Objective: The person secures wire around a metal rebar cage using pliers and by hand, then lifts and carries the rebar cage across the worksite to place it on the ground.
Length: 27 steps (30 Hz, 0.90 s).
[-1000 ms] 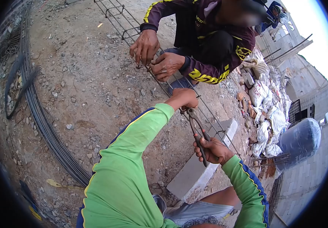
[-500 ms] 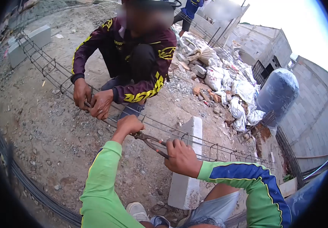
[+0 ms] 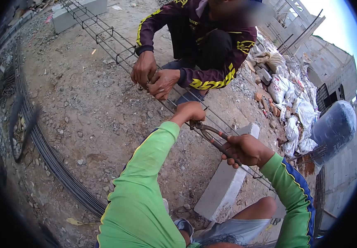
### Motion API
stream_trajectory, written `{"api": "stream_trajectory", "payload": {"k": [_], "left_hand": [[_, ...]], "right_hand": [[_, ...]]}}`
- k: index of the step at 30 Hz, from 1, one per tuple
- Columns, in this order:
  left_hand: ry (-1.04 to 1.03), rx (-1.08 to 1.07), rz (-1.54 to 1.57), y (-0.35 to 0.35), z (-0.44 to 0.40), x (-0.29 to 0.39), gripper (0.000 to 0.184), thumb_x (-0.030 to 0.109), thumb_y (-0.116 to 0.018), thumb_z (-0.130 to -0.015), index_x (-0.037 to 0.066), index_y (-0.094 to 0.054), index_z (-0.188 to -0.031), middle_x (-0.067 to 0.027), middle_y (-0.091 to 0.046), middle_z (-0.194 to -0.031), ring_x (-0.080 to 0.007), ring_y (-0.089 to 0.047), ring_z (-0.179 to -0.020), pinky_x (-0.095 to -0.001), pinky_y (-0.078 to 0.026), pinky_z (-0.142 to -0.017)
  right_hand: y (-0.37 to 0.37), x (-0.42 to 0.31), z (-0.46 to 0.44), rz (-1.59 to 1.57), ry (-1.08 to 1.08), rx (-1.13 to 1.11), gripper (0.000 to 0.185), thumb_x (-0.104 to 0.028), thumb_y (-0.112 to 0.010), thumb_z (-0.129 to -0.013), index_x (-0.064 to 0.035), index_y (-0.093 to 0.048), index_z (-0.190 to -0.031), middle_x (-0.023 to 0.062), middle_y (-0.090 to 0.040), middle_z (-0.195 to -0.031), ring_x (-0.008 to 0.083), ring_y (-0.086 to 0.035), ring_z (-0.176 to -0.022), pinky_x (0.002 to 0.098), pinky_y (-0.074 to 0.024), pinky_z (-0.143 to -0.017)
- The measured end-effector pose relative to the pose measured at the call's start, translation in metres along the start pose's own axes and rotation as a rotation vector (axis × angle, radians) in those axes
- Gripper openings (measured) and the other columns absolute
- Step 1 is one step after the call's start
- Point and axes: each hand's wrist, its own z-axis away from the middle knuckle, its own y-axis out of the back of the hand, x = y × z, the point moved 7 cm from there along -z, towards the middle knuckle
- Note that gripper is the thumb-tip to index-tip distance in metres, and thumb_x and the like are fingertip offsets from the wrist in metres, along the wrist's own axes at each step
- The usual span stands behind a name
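Note:
A long rebar cage of thin bars and square stirrups runs from the upper left to the lower right. My left hand is closed over its near bars, fingertips mostly hidden. Right beside it are the jaws of steel pincers with worn orange-and-dark handles. My right hand grips these handles, which stand slightly apart, its fingers curling round the lower one. Just up the cage, a co-worker's two hands meet at the bars; what they pinch is too small to make out.
A concrete block lies under the cage near my knees, another block under its far end. Bundled steel rods curve along the left ground. The co-worker squats opposite. White sacks, rubble and a plastic-wrapped cylinder stand right.
My view has swung left and down, so the scene sits further right. My right hand has turned, its fingers now round the lower pincer handle. My left hand stays by the jaws.

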Motion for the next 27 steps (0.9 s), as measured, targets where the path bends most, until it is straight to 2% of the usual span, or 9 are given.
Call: {"api": "stream_trajectory", "payload": {"k": [3,6,9,10,12,15,16,19,27], "left_hand": [[0.016,-0.052,0.022,0.0,0.005,0.001,0.044,0.039,-0.072,-0.074,0.004,-0.074,-0.1,-0.0122,-0.074,-0.1,-0.0255,-0.072,-0.088,-0.037,-0.054,-0.079],[-0.008,-0.003,-0.019,-0.002,0.001,0.004,0.048,0.036,-0.071,-0.073,0.005,-0.072,-0.109,-0.0132,-0.072,-0.113,-0.0269,-0.07,-0.103,-0.0377,-0.053,-0.087],[-0.023,0.021,-0.013,0.0,0.004,0.003,0.048,0.035,-0.07,-0.072,0.005,-0.073,-0.109,-0.0139,-0.071,-0.114,-0.0274,-0.069,-0.106,-0.0379,-0.053,-0.087],[-0.015,0.023,-0.007,-0.001,0.001,0.003,0.048,0.035,-0.07,-0.072,0.005,-0.073,-0.109,-0.0139,-0.071,-0.114,-0.0274,-0.069,-0.106,-0.0379,-0.053,-0.087],[-0.05,0.008,-0.036,-0.002,-0.001,0.005,0.046,0.035,-0.07,-0.074,0.004,-0.073,-0.108,-0.0136,-0.072,-0.112,-0.0276,-0.071,-0.1,-0.0379,-0.054,-0.083],[-0.052,-0.075,0.019,-0.001,0.002,0.004,0.044,0.035,-0.07,-0.076,0.003,-0.074,-0.105,-0.013,-0.073,-0.107,-0.0269,-0.072,-0.092,-0.0374,-0.055,-0.078],[-0.049,-0.073,0.022,-0.002,0.0,0.003,0.044,0.035,-0.07,-0.076,0.003,-0.074,-0.105,-0.013,-0.073,-0.107,-0.0269,-0.072,-0.092,-0.0374,-0.055,-0.078],[-0.077,-0.081,0.033,-0.003,-0.003,0.004,0.043,0.036,-0.069,-0.078,0.002,-0.073,-0.104,-0.0123,-0.074,-0.104,-0.0258,-0.072,-0.086,-0.0366,-0.055,-0.074],[-0.062,-0.103,0.062,-0.011,-0.012,0.001,0.046,0.039,-0.068,-0.08,0.006,-0.072,-0.112,-0.011,-0.073,-0.112,-0.027,-0.071,-0.099,-0.0384,-0.054,-0.082]], "right_hand": [[0.004,-0.012,0.004,0.164,0.025,0.006,0.044,-0.033,-0.058,-0.101,0.0093,-0.052,-0.114,0.018,-0.068,-0.086,0.0247,-0.067,-0.061,0.0369,-0.0553,-0.052],[0.01,-0.02,0.008,0.715,-0.012,0.115,0.054,-0.029,-0.081,-0.084,0.0052,-0.051,-0.112,0.0167,-0.068,-0.082,0.022,-0.069,-0.061,0.0318,-0.058,-0.057],[0.004,-0.033,0.017,1.1,-0.153,0.26,0.065,-0.034,-0.083,-0.078,0.0084,-0.052,-0.116,0.0201,-0.069,-0.087,0.0258,-0.072,-0.073,0.0373,-0.0592,-0.064],[0.007,-0.029,0.016,1.107,-0.153,0.253,0.065,-0.034,-0.083,-0.078,0.0084,-0.052,-0.116,0.0201,-0.069,-0.087,0.0258,-0.072,-0.073,0.0373,-0.0592,-0.064],[-0.002,-0.046,0.02,1.496,0.371,0.382,0.067,-0.032,-0.081,-0.074,0.0074,-0.051,-0.119,0.0233,-0.067,-0.094,0.032,-0.071,-0.087,0.0441,-0.0563,-0.074],[-0.023,-0.054,0.03,1.789,0.583,0.407,0.063,-0.026,-0.074,-0.074,0.0068,-0.049,-0.122,0.0251,-0.063,-0.097,0.0371,-0.066,-0.096,0.047,-0.0509,-0.083],[-0.023,-0.054,0.029,1.973,0.638,0.508,0.052,-0.018,-0.064,-0.079,0.0075,-0.049,-0.121,0.0229,-0.061,-0.098,0.0378,-0.063,-0.095,0.0469,-0.0482,-0.083],[-0.01,-0.057,0.01,2.184,0.759,0.767,0.042,-0.013,-0.056,-0.085,0.0076,-0.05,-0.121,0.0219,-0.059,-0.101,0.0374,-0.059,-0.097,0.0461,-0.0442,-0.085],[0.015,-0.065,-0.025,2.012,0.766,0.744,0.028,-0.021,-0.057,-0.088,0.0015,-0.058,-0.105,0.0186,-0.058,-0.094,0.0359,-0.057,-0.091,0.0455,-0.0404,-0.081]]}}
